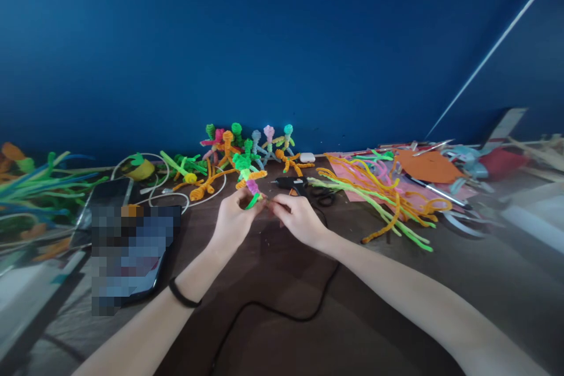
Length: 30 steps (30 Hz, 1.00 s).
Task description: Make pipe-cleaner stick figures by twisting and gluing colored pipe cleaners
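Note:
My left hand (232, 217) and my right hand (298, 217) meet over the dark wooden table (396, 299), fingers pinched together. Between them is a small pipe-cleaner piece (254, 194) with pink and green fuzzy wire. Both hands grip it, the left from the left side and the right from the right. Just beyond them stand several finished pipe-cleaner figures (247, 150) in orange, green, pink and light blue.
A black glue gun (291, 183) lies behind my hands, its cord (282, 311) looping toward me. Loose pipe cleaners (383, 200) sprawl over pink paper at right. A phone (127, 252) and white cables (167, 191) lie left. A blue wall rises behind.

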Motion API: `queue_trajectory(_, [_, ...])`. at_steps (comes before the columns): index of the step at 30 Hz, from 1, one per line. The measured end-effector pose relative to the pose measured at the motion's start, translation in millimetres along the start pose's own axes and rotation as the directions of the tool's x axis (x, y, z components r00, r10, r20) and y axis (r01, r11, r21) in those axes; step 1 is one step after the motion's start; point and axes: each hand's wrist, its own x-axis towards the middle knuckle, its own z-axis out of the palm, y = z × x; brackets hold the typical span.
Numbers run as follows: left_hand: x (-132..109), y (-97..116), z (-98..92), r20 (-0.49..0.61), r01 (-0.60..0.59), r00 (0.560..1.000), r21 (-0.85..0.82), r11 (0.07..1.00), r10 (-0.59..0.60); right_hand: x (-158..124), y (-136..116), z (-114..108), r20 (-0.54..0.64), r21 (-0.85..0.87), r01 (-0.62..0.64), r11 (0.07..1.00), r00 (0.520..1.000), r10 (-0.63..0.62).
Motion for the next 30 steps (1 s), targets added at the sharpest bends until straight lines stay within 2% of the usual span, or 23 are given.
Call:
queue_trajectory(3, [0, 4, -1.4, 0.036, -0.039, 0.999, 0.015, 0.999, 0.039, 5, 1, -2, 0.127, 0.319, -0.168, 0.933, 0.983, 0.133])
queue_trajectory(5, [1, 8, -2.5, 0.072, -0.056, 0.996, 0.009, 0.998, 0.055, 7, 5, -4, 0.273, 0.517, -0.328, 0.791, 0.939, 0.211])
queue_trajectory(7, [1, 11, -3.7, 0.114, -0.065, 0.991, -0.015, 0.998, 0.066, 8, 9, -5, 0.421, 0.656, -0.475, 0.586, 0.875, 0.238])
queue_trajectory(10, [1, 14, -5.5, 0.164, -0.030, 0.985, -0.108, 0.994, 0.048, 8, 13, -6, 0.581, 0.744, -0.595, 0.304, 0.801, 0.144])
queue_trajectory(11, [1, 14, -5.9, 0.180, -0.009, 0.983, -0.141, 0.990, 0.034, 7, 14, -6, 0.614, 0.748, -0.615, 0.248, 0.784, 0.091])
queue_trajectory(13, [2, 13, -6.5, 0.201, 0.035, 0.979, -0.180, 0.983, 0.002, 6, 15, -4, 0.635, 0.752, -0.625, 0.210, 0.772, 0.028])
queue_trajectory(15, [3, 12, -6.7, 0.211, 0.064, 0.977, -0.169, 0.983, -0.028, 6, 15, -1, 0.584, 0.767, -0.581, 0.273, 0.808, 0.079])
queue_trajectory(16, [4, 12, -6.7, 0.209, 0.074, 0.977, -0.156, 0.985, -0.040, 5, 15, 1, 0.527, 0.767, -0.537, 0.351, 0.839, 0.132])
queue_trajectory(18, [5, 11, -6.5, 0.216, 0.111, 0.973, -0.149, 0.983, -0.077, 5, 16, 3, 0.368, 0.697, -0.417, 0.584, 0.906, 0.208])
queue_trajectory(20, [6, 10, -6.2, 0.234, 0.170, 0.964, -0.192, 0.967, -0.123, 4, 17, 4, 0.192, 0.500, -0.261, 0.826, 0.963, 0.189])
queue_trajectory(22, [6, 8, -5.8, 0.226, 0.231, 0.958, -0.231, 0.945, -0.179, 3, 20, 4, 0.042, 0.229, -0.095, 0.969, 0.995, 0.088])
queue_trajectory(24, [5, 5, -5.3, 0.178, 0.272, 0.956, -0.238, 0.932, -0.233, 1, 22, 3, -0.038, -0.024, 0.048, 0.999, 0.998, -0.049])
queue_trajectory(26, [5, 3, -4.4, 0.132, 0.287, 0.956, -0.236, 0.928, -0.262, 0, 24, 3, -0.055, -0.170, 0.131, 0.977, 0.988, -0.142])
queue_trajectory(28, [6, 2, -3.6, 0.110, 0.266, 0.963, -0.236, 0.935, -0.246, -1, 23, 3, -0.060, -0.186, 0.141, 0.972, 0.986, -0.154])
queue_trajectory(30, [6, 2, -3.3, 0.105, 0.217, 0.975, -0.225, 0.950, -0.197, 0, 21, 1, -0.055, -0.103, 0.095, 0.990, 0.993, -0.101])
